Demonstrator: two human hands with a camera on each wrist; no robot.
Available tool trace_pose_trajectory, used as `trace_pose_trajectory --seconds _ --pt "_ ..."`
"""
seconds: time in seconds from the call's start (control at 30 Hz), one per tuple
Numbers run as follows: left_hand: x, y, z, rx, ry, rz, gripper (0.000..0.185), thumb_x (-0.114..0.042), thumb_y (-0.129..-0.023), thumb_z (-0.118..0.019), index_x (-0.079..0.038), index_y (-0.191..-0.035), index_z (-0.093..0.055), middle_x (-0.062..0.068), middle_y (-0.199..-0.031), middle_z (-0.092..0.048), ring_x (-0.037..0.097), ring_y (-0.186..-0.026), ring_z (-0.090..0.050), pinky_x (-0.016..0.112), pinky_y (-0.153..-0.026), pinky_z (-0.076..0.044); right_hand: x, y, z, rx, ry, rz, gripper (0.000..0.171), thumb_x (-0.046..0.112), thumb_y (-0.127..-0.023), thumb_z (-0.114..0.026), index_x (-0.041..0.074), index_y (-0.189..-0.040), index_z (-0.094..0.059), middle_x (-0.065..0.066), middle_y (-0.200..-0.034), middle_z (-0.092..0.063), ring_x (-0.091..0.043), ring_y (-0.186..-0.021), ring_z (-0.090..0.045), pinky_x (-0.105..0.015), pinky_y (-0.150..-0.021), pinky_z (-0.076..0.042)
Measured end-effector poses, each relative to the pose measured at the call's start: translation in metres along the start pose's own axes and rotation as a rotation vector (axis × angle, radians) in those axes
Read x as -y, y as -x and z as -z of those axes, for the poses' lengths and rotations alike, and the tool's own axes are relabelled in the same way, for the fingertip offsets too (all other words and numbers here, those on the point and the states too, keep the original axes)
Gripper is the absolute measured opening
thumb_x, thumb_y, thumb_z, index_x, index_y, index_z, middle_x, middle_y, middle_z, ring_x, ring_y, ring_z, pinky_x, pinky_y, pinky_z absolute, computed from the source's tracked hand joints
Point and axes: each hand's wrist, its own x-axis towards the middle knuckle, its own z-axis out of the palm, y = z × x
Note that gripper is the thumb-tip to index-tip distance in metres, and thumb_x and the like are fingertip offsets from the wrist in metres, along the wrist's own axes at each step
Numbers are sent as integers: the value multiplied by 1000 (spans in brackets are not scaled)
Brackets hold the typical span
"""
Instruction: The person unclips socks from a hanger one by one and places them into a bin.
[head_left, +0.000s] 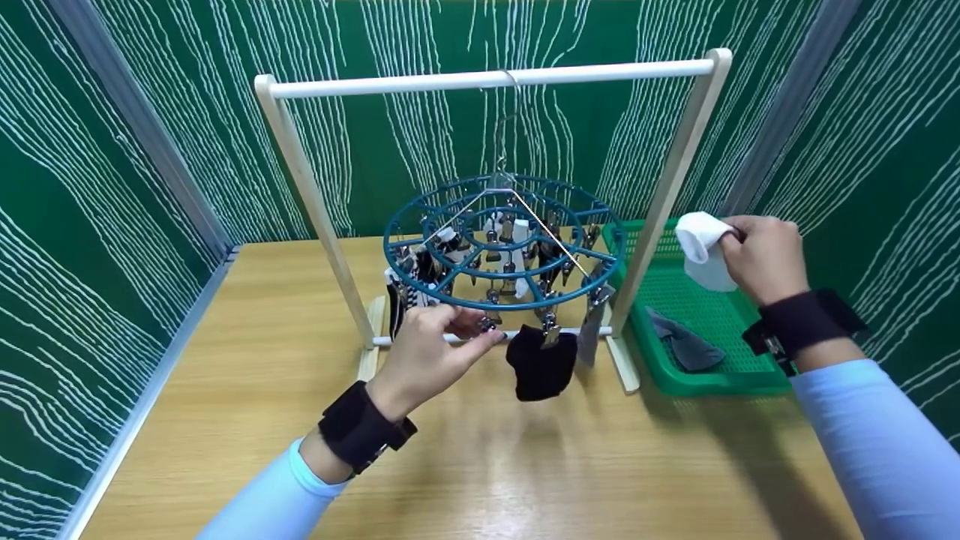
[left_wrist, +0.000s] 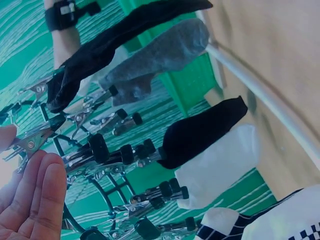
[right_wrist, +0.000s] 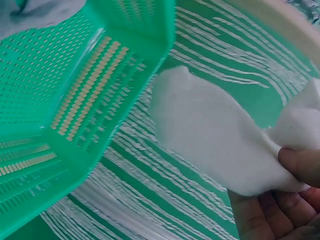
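My left hand (head_left: 420, 352) is at the front rim of a round blue-green clip hanger (head_left: 504, 306). Its thumb and fingers pinch a metal clip (left_wrist: 31, 144) hanging from that rim. Off to the right, above the basket, my right hand (head_left: 769, 259) holds a white sock (head_left: 705, 236) between thumb and fingers; in the right wrist view the sock hangs loose from the grip. Just right of my left hand, a black sock (head_left: 541, 367) hangs from a clip, with a grey sock (head_left: 590, 337) beside it. More socks, partly hidden, hang inside the hanger and at its left.
A wooden stand with a white bar (head_left: 420, 84) carries the hanger by its hook. At the right, a green basket (head_left: 720, 385) holds a grey sock (head_left: 688, 346). Green walls with white lines enclose the wooden table (head_left: 277, 435).
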Motion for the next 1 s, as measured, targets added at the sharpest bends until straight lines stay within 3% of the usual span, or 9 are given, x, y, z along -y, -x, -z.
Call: trace_pose_trajectory --seconds 0.2,0.4,0.5,0.8,1.0 --pt "0 0 -1 -11 5 -14 16 -11 -94 -86 2 -100 -80 13 -94 -83 23 -78 -79 35 -74 -68 -17 -12 -9 56 63 -2 29 2 -105 -55 -18 -111 -75 -42 -110 -72 -63 -102 -68 -75 -89 -55" --pt "0 0 -1 -13 7 -3 18 -10 -93 -86 4 -101 -80 14 -92 -83 23 -77 -79 33 -74 -67 -33 -25 -18 101 133 52 27 -2 -103 -55 -20 -101 -74 -44 -102 -71 -65 -91 -68 -75 -82 -56" --pt "1 0 -1 -10 10 1 17 -9 -93 -87 4 -101 -80 14 -93 -83 23 -77 -79 31 -74 -67 -38 -30 -24 145 181 57 26 -1 -103 -56 -21 -104 -73 -45 -102 -71 -64 -87 -68 -75 -80 -56" --pt "1 0 -1 -4 17 9 16 -10 -93 -86 4 -99 -80 16 -94 -83 25 -77 -79 40 -73 -68 -56 -34 -53 308 292 44 26 -2 -102 -51 -12 -83 -67 -39 -84 -68 -51 -68 -66 -55 -56 -52" --pt "1 1 0 6 35 24 16 -9 -92 -87 4 -99 -80 16 -93 -83 25 -77 -79 45 -74 -68 -64 -30 -71 437 352 99 20 -3 -101 -55 -16 -93 -68 -40 -88 -69 -53 -73 -69 -61 -62 -57"
